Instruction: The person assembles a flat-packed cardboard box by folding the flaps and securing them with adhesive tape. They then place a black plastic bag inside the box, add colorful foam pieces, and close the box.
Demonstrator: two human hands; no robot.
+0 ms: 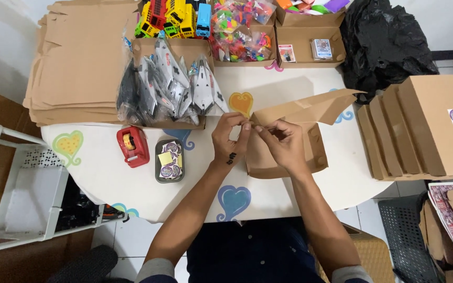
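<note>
1. Open brown cardboard box (289,149) — near the worktop's (106,173) front edge, lid flap raised.
2. Left hand (229,137) and right hand (284,141) — fingertips pinched together over the box, apparently on something small; item too tiny to identify.
3. Red tape dispenser (132,146), sticker tray (170,160) — left of the hands.

Two hands are seen: the left hand (230,137) and the right hand (284,144). One open box (289,149) is counted before them. One red dispenser (132,146) and one sticker tray (169,160) are seen. Four closed boxes (420,128) are stacked at the right. One black bag (384,44) is seen.
</note>
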